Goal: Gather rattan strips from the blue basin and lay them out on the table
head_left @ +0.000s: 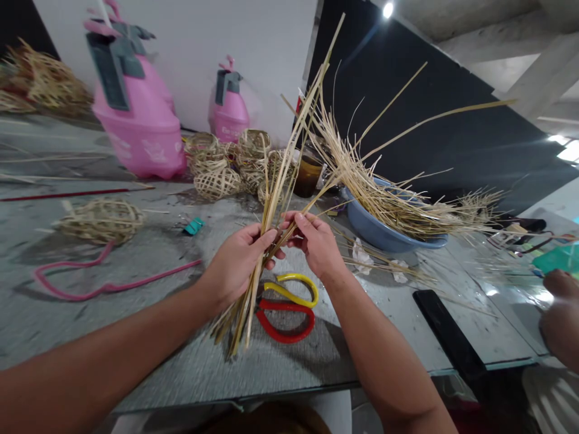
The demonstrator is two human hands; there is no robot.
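The left hand [242, 262] is closed around a loose bundle of long, straw-coloured flat strips [272, 208], which slants upright over the grey tabletop [181, 361] with its lower ends fanned out near the front edge. The right hand [319, 241] pinches a few strips between thumb and fingers, just beside the left. Exactly how the strips cross between the fingertips is hard to make out, since the fingers cover the spot.

Of the scissors with one yellow and one red loop handle [286, 306], only the handles show clearly; the bundle and left hand block the view of the rest. The bundle also hides part of the cluster of openwork woven balls [217, 181], and strips partly screen a dark amber container [309, 178] behind. The blue plastic basin [384, 235] is heaped with strips [398, 211] that spill over its rim and cover much of its inside.

At the right edge another person's hand [562, 325] is cut off and blurred, near a flat black oblong object [447, 331]. On the left, a tangled woven heap [49, 78] runs out of view; a large pink spray bottle [140, 126], a pink cord [106, 288] and a teal clip [193, 226] stand or lie nearer.
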